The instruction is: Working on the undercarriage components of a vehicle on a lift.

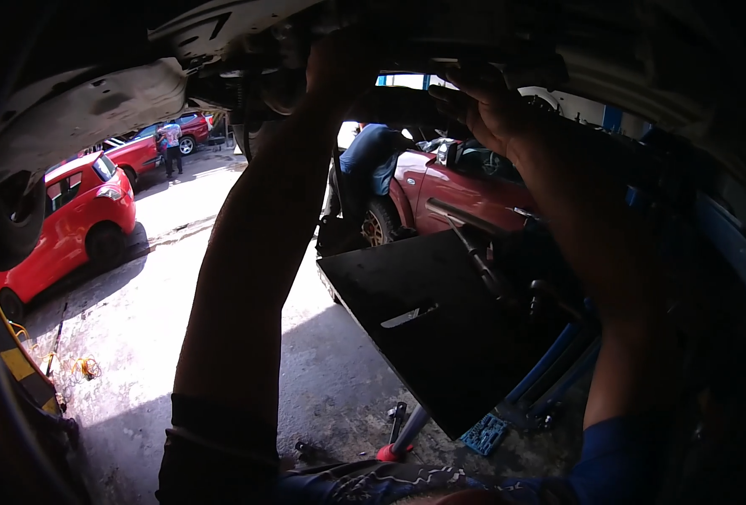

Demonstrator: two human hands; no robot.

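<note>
Both my arms reach up to the dark underside of a raised car [103,97]. My left hand [339,67] is up among the underbody parts, its fingers lost in shadow, so I cannot see what it touches. To its right, my right hand [495,114] is raised close below the underbody, fingers partly stretched and apart. Nothing shows clearly in it. Below the hands stands a dark flat tray [390,353] with a slot in it. A long-handled hand tool [478,257] lies on its far side, and another dark tool [546,295] sits near its right edge.
Beyond the tray a person [373,160] bends over a dark red car [466,198]. Bright red cars [87,202] and another person [171,147] are at the left. A red-based stand [394,450], a blue socket case [484,433] and an orange cord [87,368] are on the floor.
</note>
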